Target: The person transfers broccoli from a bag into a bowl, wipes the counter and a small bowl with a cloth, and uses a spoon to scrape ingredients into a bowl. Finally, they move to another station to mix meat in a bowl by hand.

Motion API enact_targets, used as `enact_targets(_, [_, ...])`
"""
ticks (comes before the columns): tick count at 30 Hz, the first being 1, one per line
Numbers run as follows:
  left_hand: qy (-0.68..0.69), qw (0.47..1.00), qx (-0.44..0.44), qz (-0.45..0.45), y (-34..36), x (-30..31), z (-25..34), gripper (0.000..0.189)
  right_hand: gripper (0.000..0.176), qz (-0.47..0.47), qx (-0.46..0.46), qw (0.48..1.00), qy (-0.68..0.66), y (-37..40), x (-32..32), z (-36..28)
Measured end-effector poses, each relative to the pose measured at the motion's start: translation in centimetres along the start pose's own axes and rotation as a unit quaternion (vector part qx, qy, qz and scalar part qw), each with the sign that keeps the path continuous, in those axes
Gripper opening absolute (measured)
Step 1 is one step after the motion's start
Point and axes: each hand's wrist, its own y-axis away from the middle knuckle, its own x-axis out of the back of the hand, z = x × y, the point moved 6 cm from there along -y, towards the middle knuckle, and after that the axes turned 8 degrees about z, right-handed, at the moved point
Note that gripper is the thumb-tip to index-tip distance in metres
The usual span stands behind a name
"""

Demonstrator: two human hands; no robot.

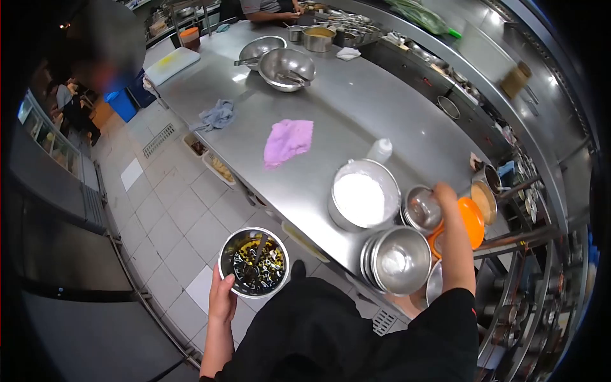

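My left hand [223, 294] grips a steel bowl [284, 270] by its rim and side, out over the floor beside the table. Dark oily sauce with yellow-green bits fills it, and a spoon or similar utensil stands in the sauce. On the table, my right hand [444, 193] has its fingers closed on the rim of a small steel bowl [422, 209], which seems to sit on others like it. A large pot of white powder or cream [364, 194] stands left of it. Nearer me are stacked wider steel bowls [401, 261]. An orange lid or basin [470, 219] lies partly behind my right forearm.
The steel table [344, 114] carries a white squeeze bottle [380, 149], a pink cloth [289, 141], a grey-blue cloth [218, 116] and two large mixing bowls [287, 67]. Another person [270, 9] stands at the far end. Shelves line the right; a metal cabinet [70, 235] stands left.
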Motion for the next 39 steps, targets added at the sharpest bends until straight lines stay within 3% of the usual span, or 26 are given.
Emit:
enact_targets(8, [0.013,0.999,0.014,0.038,-10.0,3.4,1.5,0.061,0.027,0.085,-0.036,0.992,-0.086,4.2,9.3,3.3])
enact_targets(10, [0.009,0.999,0.034,0.025,-13.5,4.4,1.4,0.062,0.027,0.104,-0.081,0.988,-0.084,8.5,16.5,1.0])
enact_targets(14, [-0.080,0.997,0.016,0.016,-20.5,3.0,4.0,0.052,0.028,0.155,-0.101,0.975,-0.123,9.7,15.6,3.7])
enact_targets(16, [-0.097,0.995,0.021,-0.017,-24.7,2.1,5.1,0.052,0.028,0.265,-0.097,0.938,-0.203,13.0,19.4,0.7])
enact_targets(19, [-0.125,0.990,0.042,-0.054,-32.0,2.5,6.5,0.052,0.030,0.256,-0.195,0.883,-0.342,17.5,24.0,-5.7])
enact_targets(22, [-0.164,0.981,0.044,-0.094,-39.1,1.2,8.2,0.059,0.026,0.290,-0.159,0.849,-0.413,20.0,25.2,-12.3])
enact_targets(24, [-0.176,0.974,0.056,-0.130,-43.9,0.8,8.6,0.062,0.022,0.249,-0.191,0.800,-0.511,20.7,23.1,-17.6])
enact_targets(25, [-0.188,0.971,0.058,-0.133,-46.1,0.8,8.7,0.065,0.021,0.245,-0.177,0.824,-0.480,20.6,22.5,-20.6])
enact_targets(27, [-0.202,0.967,0.065,-0.145,-50.1,0.5,9.3,0.068,0.020,0.134,-0.205,0.827,-0.507,19.3,20.5,-27.3])
enact_targets(28, [-0.191,0.966,0.073,-0.157,-51.9,0.4,9.7,0.069,0.019,0.122,-0.217,0.781,-0.573,18.5,18.6,-30.5])
enact_targets(29, [-0.181,0.966,0.081,-0.169,-53.7,0.3,10.1,0.070,0.020,0.063,-0.242,0.783,-0.570,17.6,18.8,-33.8])
enact_targets(30, [-0.184,0.963,0.084,-0.178,-55.6,0.2,10.3,0.070,0.022,0.043,-0.234,0.773,-0.588,16.4,14.9,-35.8])
enact_targets(31, [-0.180,0.965,0.079,-0.172,-57.5,0.2,10.3,0.069,0.023,0.051,-0.215,0.755,-0.617,15.5,14.0,-38.1])
enact_targets(33, [-0.194,0.965,0.071,-0.159,-59.8,-1.1,11.2,0.066,0.026,-0.004,-0.276,0.718,-0.638,14.5,11.3,-41.6])
enact_targets(34, [-0.199,0.963,0.079,-0.165,-61.5,-1.5,11.2,0.068,0.028,0.025,-0.251,0.750,-0.611,13.7,9.0,-42.8])
enact_targets(35, [-0.215,0.963,0.062,-0.150,-62.3,-2.3,11.8,0.070,0.029,0.009,-0.266,0.726,-0.634,13.3,8.3,-44.2])
enact_targets(36, [-0.231,0.962,0.047,-0.136,-62.6,-3.4,12.6,0.072,0.029,0.037,-0.247,0.740,-0.625,12.8,7.3,-45.3])
enact_targets(38, [-0.311,0.946,0.029,-0.083,-63.6,-3.7,13.3,0.073,0.031,-0.021,-0.228,0.714,-0.662,12.0,8.4,-47.4])
enact_targets(39, [-0.363,0.928,-0.003,-0.080,-63.6,-3.9,13.8,0.072,0.033,0.007,-0.195,0.739,-0.645,11.2,8.6,-48.1])
